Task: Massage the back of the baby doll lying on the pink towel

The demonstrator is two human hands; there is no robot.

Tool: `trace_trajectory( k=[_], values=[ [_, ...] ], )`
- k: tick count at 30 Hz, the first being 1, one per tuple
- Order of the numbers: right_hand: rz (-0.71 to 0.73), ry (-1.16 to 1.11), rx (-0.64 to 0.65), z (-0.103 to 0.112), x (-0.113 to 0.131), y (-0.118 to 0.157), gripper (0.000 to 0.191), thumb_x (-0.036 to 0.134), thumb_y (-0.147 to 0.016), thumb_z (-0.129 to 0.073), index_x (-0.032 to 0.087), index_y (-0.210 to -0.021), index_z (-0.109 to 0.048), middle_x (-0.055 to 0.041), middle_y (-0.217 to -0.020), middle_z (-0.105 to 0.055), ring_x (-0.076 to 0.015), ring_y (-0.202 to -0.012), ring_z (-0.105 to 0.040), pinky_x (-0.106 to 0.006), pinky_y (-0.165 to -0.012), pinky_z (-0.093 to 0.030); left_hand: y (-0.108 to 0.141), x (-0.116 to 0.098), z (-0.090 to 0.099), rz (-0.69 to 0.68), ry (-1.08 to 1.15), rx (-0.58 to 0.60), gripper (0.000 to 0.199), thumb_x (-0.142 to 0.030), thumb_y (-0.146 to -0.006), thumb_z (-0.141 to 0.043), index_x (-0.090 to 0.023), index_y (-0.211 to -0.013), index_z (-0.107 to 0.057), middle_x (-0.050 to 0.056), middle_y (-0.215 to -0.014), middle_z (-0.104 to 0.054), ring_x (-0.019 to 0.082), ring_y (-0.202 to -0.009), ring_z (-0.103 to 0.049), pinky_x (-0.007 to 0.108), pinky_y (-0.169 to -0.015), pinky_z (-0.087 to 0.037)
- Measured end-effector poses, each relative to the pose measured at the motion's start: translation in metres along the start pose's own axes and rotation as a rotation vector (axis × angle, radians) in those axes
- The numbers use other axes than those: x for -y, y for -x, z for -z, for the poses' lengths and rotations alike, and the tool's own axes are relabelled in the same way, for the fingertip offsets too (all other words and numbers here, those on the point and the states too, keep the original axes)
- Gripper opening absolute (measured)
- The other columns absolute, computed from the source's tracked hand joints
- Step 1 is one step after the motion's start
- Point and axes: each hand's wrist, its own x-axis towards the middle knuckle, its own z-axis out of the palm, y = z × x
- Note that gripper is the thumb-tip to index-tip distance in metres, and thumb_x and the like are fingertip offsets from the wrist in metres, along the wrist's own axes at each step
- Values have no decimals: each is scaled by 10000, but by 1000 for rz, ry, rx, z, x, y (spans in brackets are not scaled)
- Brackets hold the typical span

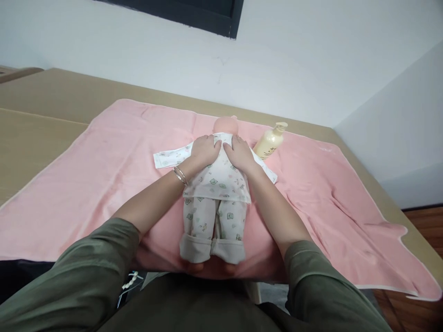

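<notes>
A baby doll (224, 125) lies lengthwise before me, its head pointing away. It wears a white printed top (221, 177) and matching trousers (200, 216) with turned-up cuffs. My left hand (206, 150) rests flat on the doll's left-side shoulder area, fingers forward and thumb apart. On the opposite shoulder lies my right hand (239, 153), likewise flat with its thumb angled inward. Neither hand is closed round anything. The sleeves stretch out to both sides, the right one partly hidden by my forearm. I cannot make out the doll's face.
A pale yellow pump bottle (269, 144) lies tilted on the pink blanket (121, 161), just right of the doll. Under the blanket is a tan table (48, 99), its back edge along a white wall (294, 60). A dark frame (221, 20) is on the wall.
</notes>
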Motion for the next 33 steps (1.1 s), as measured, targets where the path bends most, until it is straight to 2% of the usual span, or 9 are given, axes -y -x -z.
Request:
trace_trajectory(
  k=[6,13,17,25,30,33],
  values=[
    [-15,-14,6,1,0,3,713,433,-1102,-316,-58,-1604,-441,-306,-1702,-436,-402,-1607,-421,-558,-1335,-322,2,-1,1,-7,9,3,596,-397,-1101,-286,-24,-1357,-674,253,-1347,-749,376,-1298,-695,477,-1154,-509],
    [-3,-27,-20,2,1,3,648,426,-1100,-335,-15,-1541,-511,-292,-1621,-538,-412,-1535,-498,-552,-1279,-395,2,-3,2,30,53,17,595,-401,-1095,-293,-29,-1363,-673,260,-1373,-734,396,-1327,-675,502,-1185,-486],
    [-3,-10,-29,1,2,3,628,421,-1095,-336,-11,-1504,-538,-299,-1585,-566,-422,-1486,-535,-563,-1255,-409,2,-2,1,29,60,1,587,-407,-1094,-297,-48,-1358,-679,251,-1388,-731,396,-1375,-652,556,-1274,-397],
    [3,-12,-38,-2,1,5,637,429,-1098,-327,-8,-1517,-524,-295,-1580,-571,-413,-1463,-551,-553,-1242,-418,2,2,-2,-4,34,-27,562,-405,-1096,-283,-100,-1329,-694,213,-1352,-758,347,-1293,-696,488,-1167,-489],
    [-8,1,-32,1,1,3,648,418,-1112,-344,-30,-1552,-506,-292,-1591,-567,-410,-1488,-533,-538,-1255,-417,2,3,-7,0,18,-51,548,-405,-1092,-284,-129,-1305,-707,204,-1321,-769,347,-1273,-700,491,-1159,-498],
    [-28,52,-1,6,12,11,652,383,-1120,-342,-65,-1573,-482,-311,-1616,-535,-417,-1515,-512,-549,-1279,-394,1,6,-9,-6,50,-73,537,-391,-1087,-294,-134,-1322,-702,194,-1345,-763,344,-1308,-683,493,-1183,-495]
  ],
)
